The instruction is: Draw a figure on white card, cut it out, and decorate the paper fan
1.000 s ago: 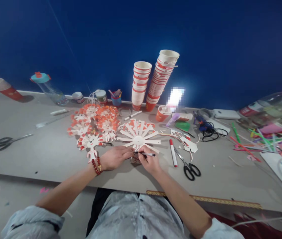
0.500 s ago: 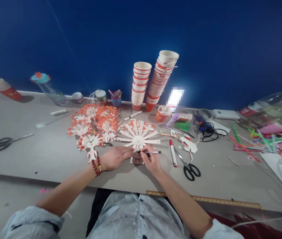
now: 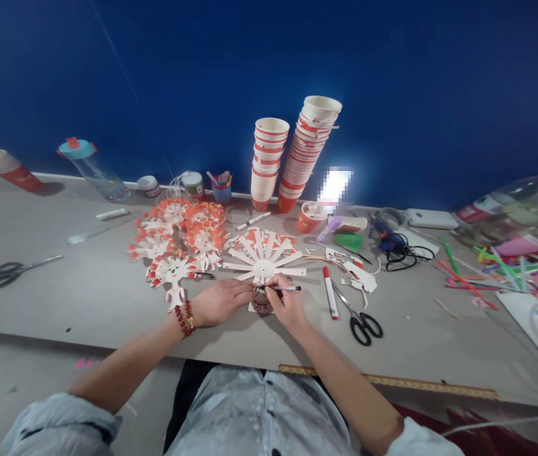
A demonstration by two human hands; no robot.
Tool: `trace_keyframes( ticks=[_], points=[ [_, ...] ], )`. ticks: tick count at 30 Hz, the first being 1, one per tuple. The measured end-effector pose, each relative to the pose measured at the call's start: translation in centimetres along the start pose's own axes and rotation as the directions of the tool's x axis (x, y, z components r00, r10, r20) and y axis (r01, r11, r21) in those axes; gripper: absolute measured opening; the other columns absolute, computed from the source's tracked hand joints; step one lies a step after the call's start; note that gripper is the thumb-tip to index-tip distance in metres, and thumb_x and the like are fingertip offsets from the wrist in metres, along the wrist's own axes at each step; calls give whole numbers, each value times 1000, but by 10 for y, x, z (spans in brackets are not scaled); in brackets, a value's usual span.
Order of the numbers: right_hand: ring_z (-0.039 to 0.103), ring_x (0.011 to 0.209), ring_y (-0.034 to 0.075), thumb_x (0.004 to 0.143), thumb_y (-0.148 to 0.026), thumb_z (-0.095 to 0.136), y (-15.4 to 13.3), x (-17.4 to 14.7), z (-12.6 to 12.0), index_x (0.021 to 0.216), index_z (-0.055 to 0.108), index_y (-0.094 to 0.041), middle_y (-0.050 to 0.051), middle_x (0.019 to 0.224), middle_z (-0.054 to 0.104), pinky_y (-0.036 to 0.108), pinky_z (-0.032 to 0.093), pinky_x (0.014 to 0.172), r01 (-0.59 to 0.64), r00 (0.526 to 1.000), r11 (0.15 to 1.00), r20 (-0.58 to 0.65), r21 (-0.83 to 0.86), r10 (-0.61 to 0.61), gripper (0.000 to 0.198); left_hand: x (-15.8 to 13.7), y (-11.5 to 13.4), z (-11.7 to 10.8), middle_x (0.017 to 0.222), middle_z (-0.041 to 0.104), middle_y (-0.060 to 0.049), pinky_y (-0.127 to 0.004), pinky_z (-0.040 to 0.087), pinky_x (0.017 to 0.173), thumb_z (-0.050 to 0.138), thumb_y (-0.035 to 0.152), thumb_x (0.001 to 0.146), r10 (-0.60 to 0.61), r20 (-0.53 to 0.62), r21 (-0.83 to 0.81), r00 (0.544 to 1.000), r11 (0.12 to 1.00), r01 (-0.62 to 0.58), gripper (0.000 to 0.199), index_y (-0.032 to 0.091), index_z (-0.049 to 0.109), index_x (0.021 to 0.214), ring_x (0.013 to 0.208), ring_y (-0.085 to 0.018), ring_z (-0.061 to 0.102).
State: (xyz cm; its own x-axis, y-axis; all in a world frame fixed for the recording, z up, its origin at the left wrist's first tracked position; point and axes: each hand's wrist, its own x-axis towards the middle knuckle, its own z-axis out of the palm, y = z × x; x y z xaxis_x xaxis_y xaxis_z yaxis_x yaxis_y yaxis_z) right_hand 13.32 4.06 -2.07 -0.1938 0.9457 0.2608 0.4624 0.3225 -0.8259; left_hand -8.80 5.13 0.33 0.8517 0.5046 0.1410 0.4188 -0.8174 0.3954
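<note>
A white paper cutout (image 3: 263,270) with strips fanned out like rays lies flat on the table before me. Its lower part carries red and black drawn lines. My right hand (image 3: 289,306) is closed around a slim white pen (image 3: 286,288) with a black end, its tip down at the drawn part. Stretched flat, my left hand (image 3: 224,300) rests with its fingertips on the cutout's left edge. Close by on the left are a finished-looking paper figure (image 3: 175,272) with a face and several orange-tipped paper figures (image 3: 173,215).
Right of my hand lie a red-capped marker (image 3: 330,292) and black-handled scissors (image 3: 361,322); other scissors (image 3: 9,274) are far left. Two tall paper-cup stacks (image 3: 269,158) stand by the blue wall. Paper scraps (image 3: 361,276) and black cord (image 3: 399,253) lie right.
My right hand and the pen have shifted slightly left and up over the cutout. My left hand stays in nearly the same place.
</note>
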Motion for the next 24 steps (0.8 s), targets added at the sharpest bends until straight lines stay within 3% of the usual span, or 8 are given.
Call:
trace_keyframes(
  ticks=[16,24],
  points=[
    [61,73,20,92,-27,47,-1,0,0,84,53,-24,2,78,64,30,47,70,27,1000,998,-12,-62,-28,11,1,-1,2,123,65,-11,-37,44,107,39,13,98,9,-34,25,999,1000,-8,29,17,58,120,126,-21,53],
    [60,69,19,93,-27,45,-1,-1,-1,84,53,-23,3,76,63,28,45,66,66,998,991,6,-117,-65,12,4,9,1,123,61,-12,-37,38,112,47,16,93,8,26,174,1000,985,-12,34,13,54,127,126,-24,51]
  ],
)
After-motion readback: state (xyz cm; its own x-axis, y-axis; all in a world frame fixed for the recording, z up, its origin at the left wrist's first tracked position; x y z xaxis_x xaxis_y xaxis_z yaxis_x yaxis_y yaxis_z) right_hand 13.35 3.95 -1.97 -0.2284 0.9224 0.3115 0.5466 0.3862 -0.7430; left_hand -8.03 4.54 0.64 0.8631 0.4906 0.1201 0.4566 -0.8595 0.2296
